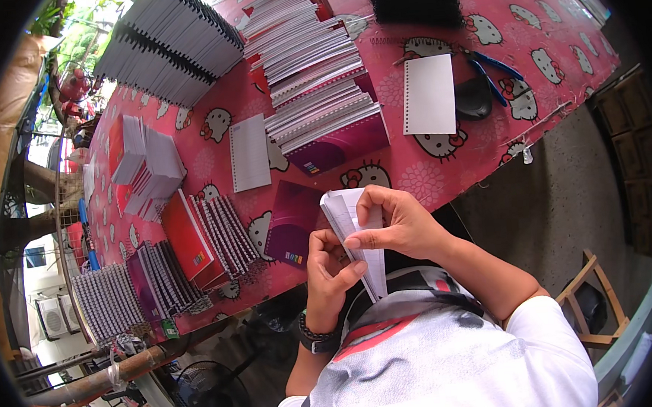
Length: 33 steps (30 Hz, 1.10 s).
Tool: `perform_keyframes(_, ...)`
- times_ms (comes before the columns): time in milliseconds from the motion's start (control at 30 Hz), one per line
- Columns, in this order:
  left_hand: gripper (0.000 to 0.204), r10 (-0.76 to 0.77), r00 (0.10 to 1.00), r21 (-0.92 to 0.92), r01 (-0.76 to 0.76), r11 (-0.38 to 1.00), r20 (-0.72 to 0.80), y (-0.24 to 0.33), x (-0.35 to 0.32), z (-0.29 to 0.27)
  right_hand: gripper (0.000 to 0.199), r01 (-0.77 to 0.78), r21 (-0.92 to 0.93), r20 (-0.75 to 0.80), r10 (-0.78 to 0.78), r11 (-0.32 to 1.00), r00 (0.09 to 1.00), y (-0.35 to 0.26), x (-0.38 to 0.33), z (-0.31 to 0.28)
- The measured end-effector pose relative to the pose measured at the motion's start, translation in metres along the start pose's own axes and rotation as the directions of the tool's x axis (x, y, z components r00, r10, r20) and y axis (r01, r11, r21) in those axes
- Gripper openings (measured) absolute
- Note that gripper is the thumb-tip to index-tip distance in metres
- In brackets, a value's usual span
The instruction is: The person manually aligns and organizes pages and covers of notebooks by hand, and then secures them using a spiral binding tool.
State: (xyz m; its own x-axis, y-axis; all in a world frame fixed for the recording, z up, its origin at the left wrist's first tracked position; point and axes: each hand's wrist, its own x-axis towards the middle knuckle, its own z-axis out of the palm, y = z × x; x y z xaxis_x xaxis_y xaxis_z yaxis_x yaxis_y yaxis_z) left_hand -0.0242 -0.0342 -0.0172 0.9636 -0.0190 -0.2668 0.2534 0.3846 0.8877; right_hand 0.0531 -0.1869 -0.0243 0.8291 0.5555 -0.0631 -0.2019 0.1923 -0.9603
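Notebooks [189,240] on pink tablecloth [420,179], grey floor [574,170]

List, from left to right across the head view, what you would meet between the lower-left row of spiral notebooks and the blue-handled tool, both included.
Row of spiral notebooks → red notebook cover → narrow white page → purple cover → held paper sheaf → wider white page → blue-handled tool
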Motion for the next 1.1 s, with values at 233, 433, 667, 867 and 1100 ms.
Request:
perform_keyframes(233,0.053,-0.014,1.000,-0.054,0.015,0.998,0.008,0.001,0.000,0.000,0.034,-0.031,0.032,-0.006,0.031,0.999,1.000,-0.001,0.000,-0.001)
perform_keyframes(433,0.054,-0.028,0.999,-0.122,0.030,0.992,0.015,0.005,0.000,0.003,0.030,0.025,0.090,-0.027,-0.023,0.996,0.999,0.008,0.000,-0.001)
perform_keyframes(667,0.052,0.000,1.000,-0.018,0.000,1.000,-0.008,-0.002,0.001,-0.001,0.032,0.190,0.003,-0.083,-0.189,0.982,0.978,-0.005,-0.002,0.009)
perform_keyframes(867,0.049,0.035,0.999,0.036,-0.035,0.999,0.012,-0.004,0.000,0.000,0.032,0.132,-0.169,0.037,-0.128,0.977,0.991,-0.003,0.000,-0.002)
perform_keyframes(1100,0.049,0.050,0.998,0.044,-0.051,0.998,0.030,-0.006,0.000,-0.002,0.041,0.068,-0.119,0.010,-0.067,0.991,0.998,0.000,0.002,-0.002)
